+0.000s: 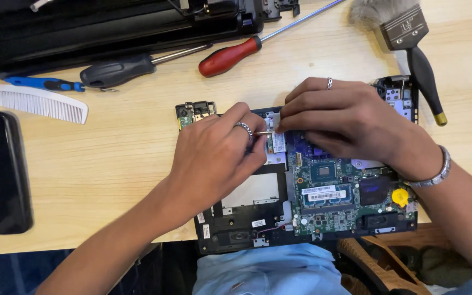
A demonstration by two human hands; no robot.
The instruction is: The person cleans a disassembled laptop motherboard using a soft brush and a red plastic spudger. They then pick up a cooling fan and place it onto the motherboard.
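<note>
pale wooden worktop (110, 158) carries an opened laptop base (307, 191) at its near edge, green circuit board (345, 196) bared. the left hand (214, 158) pinches a thin metal tool (264, 133), tip on a small card (276, 139) at the board's far-left corner. the right hand (350, 123) curls beside it, fingertips pressing that card. judging by this, the card is being worked loose; the next move calls for a light, steady lift. two screwdrivers (230, 54) and a brush (405, 33) lie along the far edge, a white comb (42, 102) toward the left edge.
</note>
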